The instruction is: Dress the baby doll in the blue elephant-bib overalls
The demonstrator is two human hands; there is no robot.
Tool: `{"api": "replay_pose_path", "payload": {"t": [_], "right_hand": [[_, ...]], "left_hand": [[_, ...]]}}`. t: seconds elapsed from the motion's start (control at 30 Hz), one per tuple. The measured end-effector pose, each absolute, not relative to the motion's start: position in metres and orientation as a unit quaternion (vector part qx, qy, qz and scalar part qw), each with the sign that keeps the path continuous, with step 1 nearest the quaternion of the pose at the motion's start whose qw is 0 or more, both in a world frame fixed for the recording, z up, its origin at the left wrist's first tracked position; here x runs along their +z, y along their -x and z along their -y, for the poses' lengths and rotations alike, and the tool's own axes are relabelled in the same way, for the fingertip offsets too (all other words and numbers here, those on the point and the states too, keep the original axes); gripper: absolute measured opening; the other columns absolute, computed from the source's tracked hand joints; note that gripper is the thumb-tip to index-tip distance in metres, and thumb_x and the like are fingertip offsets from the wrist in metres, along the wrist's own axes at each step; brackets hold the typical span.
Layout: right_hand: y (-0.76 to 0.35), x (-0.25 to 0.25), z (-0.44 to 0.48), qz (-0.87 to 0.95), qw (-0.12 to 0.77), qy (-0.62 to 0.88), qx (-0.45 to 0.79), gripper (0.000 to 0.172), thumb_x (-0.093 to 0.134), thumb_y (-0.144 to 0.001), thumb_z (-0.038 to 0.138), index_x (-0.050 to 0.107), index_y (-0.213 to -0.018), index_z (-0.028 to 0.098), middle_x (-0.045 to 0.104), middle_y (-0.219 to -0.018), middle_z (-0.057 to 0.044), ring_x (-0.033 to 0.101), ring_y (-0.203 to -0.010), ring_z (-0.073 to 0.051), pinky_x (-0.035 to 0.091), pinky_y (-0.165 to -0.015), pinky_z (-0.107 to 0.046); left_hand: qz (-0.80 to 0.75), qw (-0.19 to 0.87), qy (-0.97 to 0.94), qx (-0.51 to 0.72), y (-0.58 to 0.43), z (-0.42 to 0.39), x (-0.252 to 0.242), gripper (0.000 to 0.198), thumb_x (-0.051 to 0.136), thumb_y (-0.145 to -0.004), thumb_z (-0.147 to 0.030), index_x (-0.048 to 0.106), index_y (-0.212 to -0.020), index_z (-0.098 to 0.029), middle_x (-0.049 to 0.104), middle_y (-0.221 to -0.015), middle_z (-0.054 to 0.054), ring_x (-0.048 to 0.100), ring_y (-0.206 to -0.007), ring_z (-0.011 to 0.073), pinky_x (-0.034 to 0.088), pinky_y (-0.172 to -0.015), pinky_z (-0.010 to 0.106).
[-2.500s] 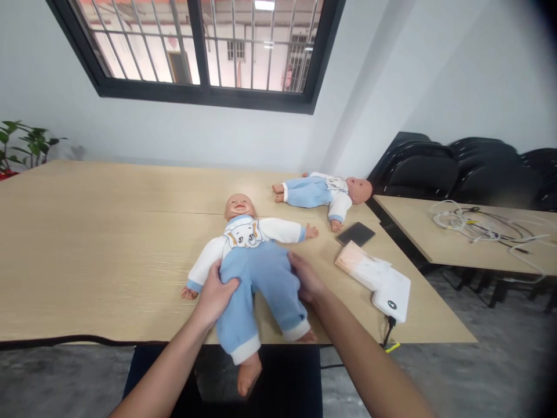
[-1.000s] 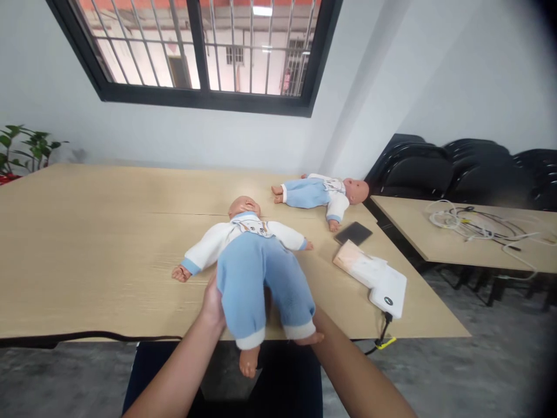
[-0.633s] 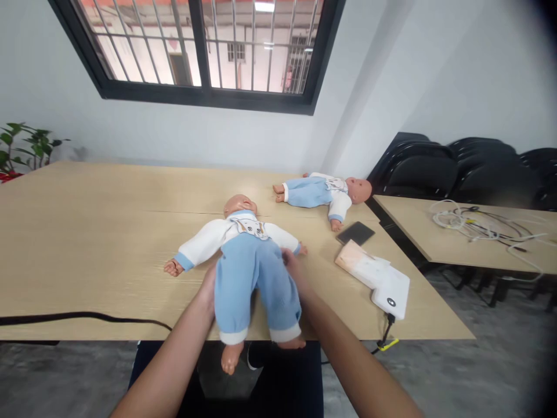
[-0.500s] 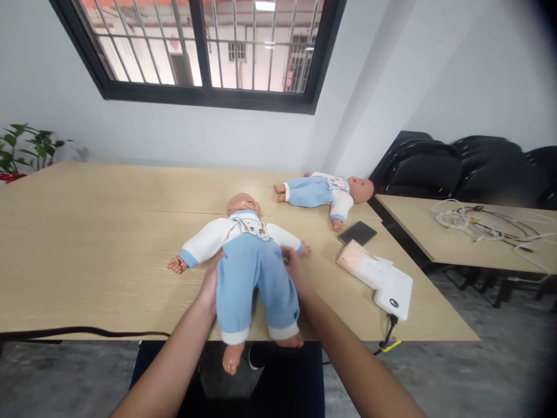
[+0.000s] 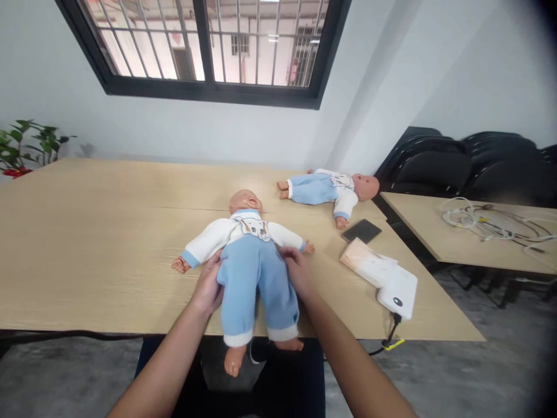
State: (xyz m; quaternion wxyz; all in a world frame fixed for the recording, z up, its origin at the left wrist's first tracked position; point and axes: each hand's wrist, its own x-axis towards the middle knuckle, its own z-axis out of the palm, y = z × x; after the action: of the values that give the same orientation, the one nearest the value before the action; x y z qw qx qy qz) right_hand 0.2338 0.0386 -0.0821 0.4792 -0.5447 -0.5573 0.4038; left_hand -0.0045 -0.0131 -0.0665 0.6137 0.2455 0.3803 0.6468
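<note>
A baby doll (image 5: 256,232) in a white top and light blue trousers (image 5: 243,261) lies on its back, head away from me. Its feet hang past the table's near edge. At the left side of the waist my left hand (image 5: 211,281) is closed on the trouser cloth, some fingertips hidden behind it. My right hand (image 5: 296,270) grips the opposite side of the waist, just below the doll's arm; its fingers are bent against the cloth. The doll's arms spread out to both sides.
A second, similarly dressed doll (image 5: 313,188) lies at the back right of the table (image 5: 108,244). Nearer are a dark flat phone-like object (image 5: 362,231), a white pack (image 5: 365,262) and a white power bank (image 5: 398,293) with a cable. Cables (image 5: 470,217) lie on another table.
My left hand has shifted slightly outward at the trouser side and shows more. The doll's trousers have moved a little; the whole view has shifted slightly.
</note>
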Motion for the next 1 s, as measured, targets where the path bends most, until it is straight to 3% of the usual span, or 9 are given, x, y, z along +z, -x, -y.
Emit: {"api": "replay_pose_path", "payload": {"t": [0.17, 0.37, 0.5, 0.6, 0.7, 0.77, 0.9, 1.0], "right_hand": [[-0.225, -0.064, -0.032, 0.601, 0.465, 0.532, 0.374, 0.032, 0.053, -0.092, 0.041, 0.07, -0.111, 0.022, 0.068, -0.116, -0.008, 0.062, -0.106, -0.025, 0.048, -0.101, -0.043], [-0.22, -0.082, -0.036, 0.57, 0.458, 0.564, 0.384, 0.031, 0.057, -0.089, 0.045, 0.069, -0.103, 0.02, 0.069, -0.1, -0.007, 0.062, -0.099, -0.025, 0.05, -0.095, -0.041], [-0.221, -0.093, -0.037, 0.584, 0.468, 0.55, 0.372, 0.027, 0.056, -0.09, 0.043, 0.069, -0.101, 0.021, 0.07, -0.096, -0.005, 0.063, -0.095, -0.024, 0.051, -0.092, -0.04], [-0.221, -0.097, -0.037, 0.587, 0.469, 0.547, 0.37, 0.027, 0.055, -0.091, 0.041, 0.069, -0.101, 0.021, 0.07, -0.099, -0.006, 0.063, -0.094, -0.024, 0.051, -0.092, -0.041], [-0.222, -0.086, -0.038, 0.601, 0.481, 0.541, 0.34, 0.026, 0.053, -0.093, 0.039, 0.067, -0.105, 0.021, 0.069, -0.104, -0.008, 0.064, -0.097, -0.024, 0.052, -0.092, -0.042], [-0.22, -0.067, -0.035, 0.64, 0.479, 0.524, 0.294, 0.024, 0.052, -0.095, 0.034, 0.067, -0.108, 0.021, 0.067, -0.11, -0.009, 0.063, -0.102, -0.025, 0.05, -0.096, -0.043], [-0.194, -0.016, -0.007, 0.771, 0.399, 0.453, 0.206, 0.026, 0.053, -0.098, 0.031, 0.066, -0.119, 0.022, 0.065, -0.12, -0.012, 0.057, -0.118, -0.03, 0.044, -0.108, -0.051], [-0.16, 0.001, 0.03, 0.809, 0.304, 0.478, 0.157, 0.043, 0.068, -0.091, 0.043, 0.064, -0.126, 0.02, 0.062, -0.117, -0.016, 0.055, -0.111, -0.037, 0.046, -0.099, -0.058]], "left_hand": [[-0.385, 0.622, -0.25, 0.634, 0.0, 0.013, -0.069, 0.049, 0.089, -0.073, -0.047, 0.075, -0.111, -0.019, 0.08, -0.113, 0.009, 0.074, -0.105, 0.0263, 0.054, -0.1, 0.039], [-0.351, 0.653, -0.174, 0.648, 0.002, 0.012, -0.07, 0.052, 0.076, -0.086, -0.052, 0.073, -0.122, -0.015, 0.078, -0.121, 0.013, 0.07, -0.119, 0.0299, 0.049, -0.112, 0.042], [-0.357, 0.693, -0.113, 0.615, 0.009, 0.009, -0.071, 0.046, 0.074, -0.088, -0.047, 0.074, -0.12, -0.014, 0.08, -0.112, 0.012, 0.075, -0.109, 0.0305, 0.052, -0.108, 0.045], [-0.348, 0.698, -0.086, 0.62, 0.016, 0.005, -0.074, 0.032, 0.072, -0.082, -0.031, 0.076, -0.11, -0.015, 0.082, -0.102, 0.008, 0.077, -0.1, 0.0298, 0.056, -0.103, 0.045], [-0.346, 0.684, -0.079, 0.638, 0.02, 0.003, -0.076, 0.026, 0.068, -0.071, -0.017, 0.076, -0.096, -0.016, 0.08, -0.084, 0.003, 0.077, -0.081, 0.0239, 0.06, -0.092, 0.039], [-0.354, 0.689, -0.117, 0.622, 0.019, 0.004, -0.075, 0.031, 0.069, -0.067, -0.012, 0.076, -0.097, -0.015, 0.079, -0.082, 0.001, 0.075, -0.073, 0.02, 0.061, -0.084, 0.035], [-0.367, 0.696, -0.219, 0.577, 0.01, 0.009, -0.071, 0.031, 0.083, -0.071, -0.018, 0.075, -0.101, -0.013, 0.08, -0.088, 0.006, 0.075, -0.075, 0.0205, 0.061, -0.083, 0.034], [-0.377, 0.686, -0.24, 0.575, 0.005, 0.01, -0.069, 0.039, 0.087, -0.077, -0.035, 0.074, -0.106, -0.013, 0.08, -0.098, 0.012, 0.077, -0.088, 0.0261, 0.06, -0.091, 0.04]]}}
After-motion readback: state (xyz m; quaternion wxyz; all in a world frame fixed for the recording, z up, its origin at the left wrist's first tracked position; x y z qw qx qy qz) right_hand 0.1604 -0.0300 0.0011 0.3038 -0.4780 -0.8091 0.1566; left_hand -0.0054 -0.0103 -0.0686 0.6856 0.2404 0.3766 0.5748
